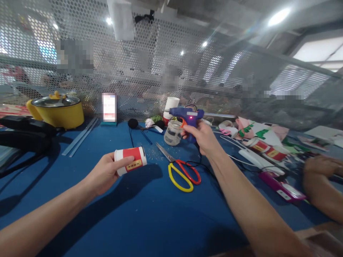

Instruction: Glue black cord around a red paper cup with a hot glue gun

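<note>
Cup in one hand, glue gun in the other, gluing not yet begun.

Over the blue surface (pixel 150 217), the left hand (pixel 105 173) grips a red-and-white cup (pixel 131 160) on its side; scissors (pixel 182 171) lie between; the right hand (pixel 202 137) is closed on the lit glue gun (pixel 187 116), nozzle well apart from the cup. Judging so, the next move calls for bringing the nozzle to it.

Cup (pixel 131 160) label — print too small to read.
</note>
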Available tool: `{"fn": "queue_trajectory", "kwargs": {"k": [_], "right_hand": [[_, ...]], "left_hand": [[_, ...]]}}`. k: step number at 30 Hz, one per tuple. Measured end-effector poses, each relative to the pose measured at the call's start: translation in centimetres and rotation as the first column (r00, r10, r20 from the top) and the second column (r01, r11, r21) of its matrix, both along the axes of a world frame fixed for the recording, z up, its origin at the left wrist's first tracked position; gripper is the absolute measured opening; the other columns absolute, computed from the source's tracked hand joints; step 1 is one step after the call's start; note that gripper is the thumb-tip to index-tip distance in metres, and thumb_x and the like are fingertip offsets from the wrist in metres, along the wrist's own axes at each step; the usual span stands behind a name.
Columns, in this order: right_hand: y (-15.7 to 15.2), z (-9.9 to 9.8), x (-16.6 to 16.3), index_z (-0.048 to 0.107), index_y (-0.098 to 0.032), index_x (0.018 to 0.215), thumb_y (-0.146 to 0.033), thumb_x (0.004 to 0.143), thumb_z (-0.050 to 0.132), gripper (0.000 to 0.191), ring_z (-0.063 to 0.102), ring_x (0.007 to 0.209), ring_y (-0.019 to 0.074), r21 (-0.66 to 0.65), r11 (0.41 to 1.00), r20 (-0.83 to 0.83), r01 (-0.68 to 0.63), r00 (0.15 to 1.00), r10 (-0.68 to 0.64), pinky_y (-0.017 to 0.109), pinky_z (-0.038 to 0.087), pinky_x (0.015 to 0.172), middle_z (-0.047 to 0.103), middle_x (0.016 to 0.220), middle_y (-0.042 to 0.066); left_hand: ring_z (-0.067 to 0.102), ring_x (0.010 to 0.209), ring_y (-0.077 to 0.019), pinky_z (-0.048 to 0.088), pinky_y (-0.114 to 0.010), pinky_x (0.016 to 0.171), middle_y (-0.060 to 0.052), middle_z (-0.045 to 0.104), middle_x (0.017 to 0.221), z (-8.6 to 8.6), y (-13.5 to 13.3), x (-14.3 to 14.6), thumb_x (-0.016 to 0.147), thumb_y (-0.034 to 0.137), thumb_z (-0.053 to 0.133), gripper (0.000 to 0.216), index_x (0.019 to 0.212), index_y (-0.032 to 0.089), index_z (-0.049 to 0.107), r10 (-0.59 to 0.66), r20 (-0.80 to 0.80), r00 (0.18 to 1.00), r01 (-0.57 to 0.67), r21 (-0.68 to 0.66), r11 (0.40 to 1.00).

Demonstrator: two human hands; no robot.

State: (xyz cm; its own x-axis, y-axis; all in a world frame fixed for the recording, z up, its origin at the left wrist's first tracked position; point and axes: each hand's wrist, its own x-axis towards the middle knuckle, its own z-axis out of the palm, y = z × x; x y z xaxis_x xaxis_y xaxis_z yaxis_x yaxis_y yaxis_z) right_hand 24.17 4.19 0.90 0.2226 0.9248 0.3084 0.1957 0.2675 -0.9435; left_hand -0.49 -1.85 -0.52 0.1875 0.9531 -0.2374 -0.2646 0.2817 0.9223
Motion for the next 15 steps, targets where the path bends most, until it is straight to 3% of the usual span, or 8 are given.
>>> {"fn": "queue_trajectory", "kwargs": {"k": [3, 5, 9, 15], "right_hand": [[-3.5, 0.0, -1.3, 0.059, -0.011, 0.072, -0.021, 0.067, 0.053, 0.012, 0.052, 0.044, 0.0096, -0.086, 0.940, -0.043, -0.331, 0.944, 0.328, 0.021, 0.041, 0.043, 0.058, 0.054, 0.001], [-5.4, -0.4, -1.9, 0.059, -0.011, 0.071, -0.020, 0.070, 0.049, 0.013, 0.047, 0.039, 0.0077, -0.118, 0.898, -0.067, -0.424, 0.906, 0.419, 0.020, 0.038, 0.040, 0.055, 0.048, -0.001], [-7.5, -1.1, -2.2, 0.057, -0.013, 0.069, -0.019, 0.072, 0.051, 0.009, 0.047, 0.040, 0.0066, -0.164, 0.852, -0.033, -0.497, 0.866, 0.499, 0.020, 0.037, 0.039, 0.057, 0.059, 0.000], [-8.3, -1.3, -2.5, 0.055, -0.014, 0.074, -0.032, 0.075, 0.055, 0.017, 0.042, 0.037, 0.0066, -0.313, 0.837, 0.088, -0.448, 0.864, 0.496, 0.019, 0.036, 0.037, 0.045, 0.044, -0.005]], "left_hand": [[0.062, 0.057, -0.0124, 0.049, -0.018, 0.056, -0.005, 0.070, 0.065, 0.0, 0.0, -0.1, 0.064, 0.019, 0.068, 0.009, 0.069, 0.012, 0.067, -0.004, -0.029, 1.000, 0.003, -0.023, 1.000], [0.061, 0.055, -0.0114, 0.048, -0.018, 0.054, -0.004, 0.069, 0.063, -0.1, 0.1, -0.2, 0.064, 0.020, 0.069, 0.011, 0.070, 0.012, 0.067, -0.015, -0.038, 0.999, 0.014, -0.023, 1.000], [0.061, 0.058, -0.0117, 0.047, -0.019, 0.057, -0.004, 0.069, 0.066, -0.6, 0.2, -0.3, 0.063, 0.022, 0.069, 0.016, 0.074, 0.011, 0.066, 0.010, -0.067, 0.998, -0.006, 0.064, 0.998], [0.062, 0.064, -0.0141, 0.047, -0.023, 0.063, -0.005, 0.070, 0.073, -0.8, 0.2, -0.4, 0.065, 0.027, 0.067, 0.016, 0.075, 0.015, 0.065, 0.064, -0.113, 0.992, -0.043, 0.174, 0.984]]}}
